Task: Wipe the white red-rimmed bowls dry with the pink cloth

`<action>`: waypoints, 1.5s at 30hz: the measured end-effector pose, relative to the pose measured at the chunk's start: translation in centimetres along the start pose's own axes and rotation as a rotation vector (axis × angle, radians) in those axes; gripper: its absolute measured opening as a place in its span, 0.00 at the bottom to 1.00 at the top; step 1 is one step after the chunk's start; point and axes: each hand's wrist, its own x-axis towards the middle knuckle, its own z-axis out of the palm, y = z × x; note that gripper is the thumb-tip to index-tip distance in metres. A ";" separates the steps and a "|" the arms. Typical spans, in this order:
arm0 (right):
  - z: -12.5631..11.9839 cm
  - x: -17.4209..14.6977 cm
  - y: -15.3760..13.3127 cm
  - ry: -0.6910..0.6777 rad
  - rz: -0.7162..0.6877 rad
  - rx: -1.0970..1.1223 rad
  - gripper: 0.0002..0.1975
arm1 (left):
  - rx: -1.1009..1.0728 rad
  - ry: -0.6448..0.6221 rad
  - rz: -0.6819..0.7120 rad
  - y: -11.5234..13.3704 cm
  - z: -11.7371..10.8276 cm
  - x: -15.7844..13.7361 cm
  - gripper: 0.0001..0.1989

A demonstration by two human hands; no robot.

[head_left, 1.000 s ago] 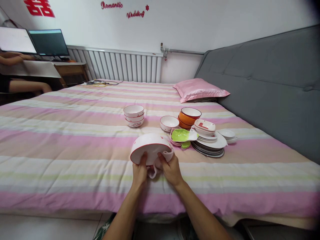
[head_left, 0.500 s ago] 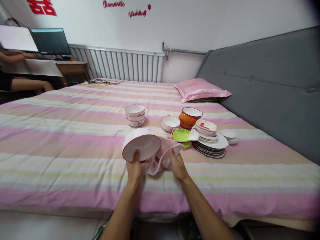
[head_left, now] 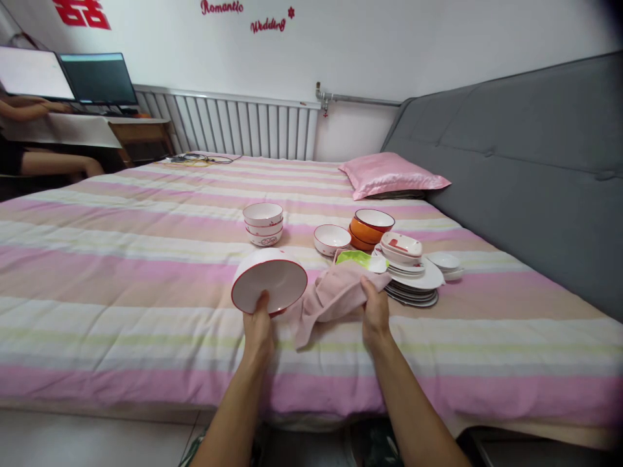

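Note:
My left hand (head_left: 259, 327) grips a white bowl (head_left: 270, 282) with a red rim, thumb on the inside and the rest of the fingers hidden beneath. The bowl is tilted with its opening toward me. Pinched in my right hand (head_left: 376, 311) is a pale pink cloth (head_left: 335, 295), which hangs toward the bowl's right side. Behind the cloth, a green leaf-shaped dish (head_left: 354, 258) is partly covered. A small white bowl (head_left: 331, 239) stands just beyond, and a stack of white bowls (head_left: 263, 224) sits past the held bowl.
Orange bowls (head_left: 370, 228) and a pile of plates (head_left: 413, 279) stand to the right, with small white dishes (head_left: 445, 263) beside them. A pink pillow (head_left: 394, 174) lies near the grey headboard (head_left: 511, 143). Cables (head_left: 204, 159) lie at the bed's far edge. Another person's arm (head_left: 24, 110) is at a desk.
My right hand has moved right with the cloth, pulling it away from the bowl and over part of the green dish. The held bowl has shifted slightly left.

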 end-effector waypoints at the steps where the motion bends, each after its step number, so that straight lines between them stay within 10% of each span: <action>1: 0.0 0.1 0.0 0.029 0.009 0.031 0.19 | -0.021 -0.016 -0.032 0.0 0.1 -0.1 0.20; 21: -1.3 1.4 -0.2 0.221 -0.175 -0.128 0.12 | -0.156 -0.353 -0.565 1.3 -0.3 -0.4 0.16; 32: -3.4 2.3 0.3 0.058 -0.206 -0.583 0.11 | -0.057 -0.193 -0.428 -0.1 0.8 -1.0 0.20; 45: -2.0 -0.7 -0.6 -0.430 -0.134 -0.675 0.16 | -0.078 -0.009 -0.267 4.0 -4.0 3.8 0.13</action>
